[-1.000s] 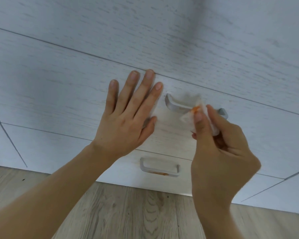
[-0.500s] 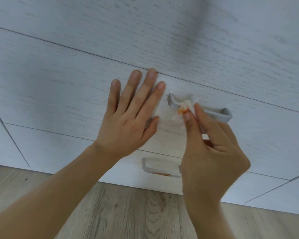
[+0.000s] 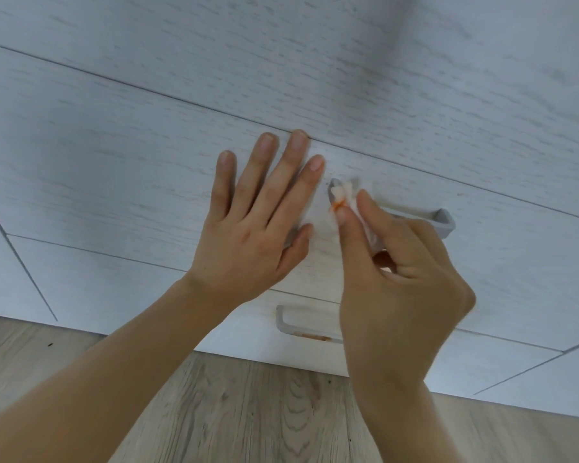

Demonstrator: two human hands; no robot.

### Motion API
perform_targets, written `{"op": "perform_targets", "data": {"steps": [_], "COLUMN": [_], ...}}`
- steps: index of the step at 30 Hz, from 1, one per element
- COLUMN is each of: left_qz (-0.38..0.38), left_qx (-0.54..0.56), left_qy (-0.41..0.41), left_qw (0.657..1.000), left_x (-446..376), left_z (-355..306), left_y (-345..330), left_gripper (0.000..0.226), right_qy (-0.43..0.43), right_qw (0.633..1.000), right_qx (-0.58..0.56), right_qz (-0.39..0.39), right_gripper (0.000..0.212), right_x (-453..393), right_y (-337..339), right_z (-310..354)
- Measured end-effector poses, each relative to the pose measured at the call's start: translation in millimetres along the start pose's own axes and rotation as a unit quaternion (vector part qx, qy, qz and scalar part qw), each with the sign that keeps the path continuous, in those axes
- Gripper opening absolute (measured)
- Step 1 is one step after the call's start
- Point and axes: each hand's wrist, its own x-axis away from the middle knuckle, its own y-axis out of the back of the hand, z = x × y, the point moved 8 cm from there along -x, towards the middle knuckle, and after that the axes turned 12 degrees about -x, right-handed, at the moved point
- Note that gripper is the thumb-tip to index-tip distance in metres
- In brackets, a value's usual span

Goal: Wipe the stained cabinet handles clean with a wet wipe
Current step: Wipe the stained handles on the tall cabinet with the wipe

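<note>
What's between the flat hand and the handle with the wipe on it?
Only bare whitewashed wood drawer front lies between the flat left hand and the grey metal upper handle, where the right hand pinches the orange-stained white wet wipe. The head view shows it.

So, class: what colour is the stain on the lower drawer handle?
Orange-red, on the lower drawer handle, clearest in the head view.

Pale wood-grain floor point(image 3: 248, 412) below white drawer fronts point(image 3: 114, 162)

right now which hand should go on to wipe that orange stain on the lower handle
Right. The right hand already pinches the wet wipe at the upper handle, directly above the stained lower handle. The left hand lies flat on the drawer front, holding nothing.
</note>
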Motion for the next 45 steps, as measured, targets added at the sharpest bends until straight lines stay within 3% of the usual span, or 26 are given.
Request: {"op": "perform_targets", "data": {"steps": [4,8,12,16,21,25,37,41,45], "left_qz": [-0.003,-0.011,-0.004,-0.005,-0.028,-0.042,-0.041,-0.036,-0.03], "left_qx": [0.006,-0.008,0.0,-0.003,-0.011,-0.003,-0.016,-0.006,-0.007], "left_qy": [-0.006,-0.003,-0.005,-0.001,-0.022,-0.023,-0.027,-0.031,-0.03], "left_qw": [1.0,1.0,1.0,1.0,0.999,0.999,0.999,0.999,0.999], "left_x": [2,1,1,0,2,1,2,2,2], "left_z": [1,0,1,1,5,6,7,7,8], "left_y": [0,-1,-1,1,6,8,4,6,6], "left_gripper": [0.063,0.068,0.064,0.064,0.063,0.063,0.068,0.064,0.062], "right_qy": [-0.051,-0.008,-0.052,-0.054,-0.067,-0.02,0.007,0.005,-0.058], "right_qw": [0.996,1.0,0.996,0.997,0.994,0.999,0.992,0.997,0.998], "right_qx": [-0.048,-0.016,-0.054,-0.042,-0.04,-0.016,0.125,0.066,-0.011], "right_qz": [-0.05,0.011,-0.046,-0.031,-0.081,-0.047,-0.017,-0.027,-0.038], "right_gripper": [0.025,0.019,0.021,0.018,0.014,0.018,0.015,0.011,0.008], "right_x": [-1,-1,2,2,4,6,-7,-3,1], "right_y": [14,-3,13,3,24,7,-19,-11,4], "right_z": [-10,1,-9,-7,-14,1,10,6,-9]}}
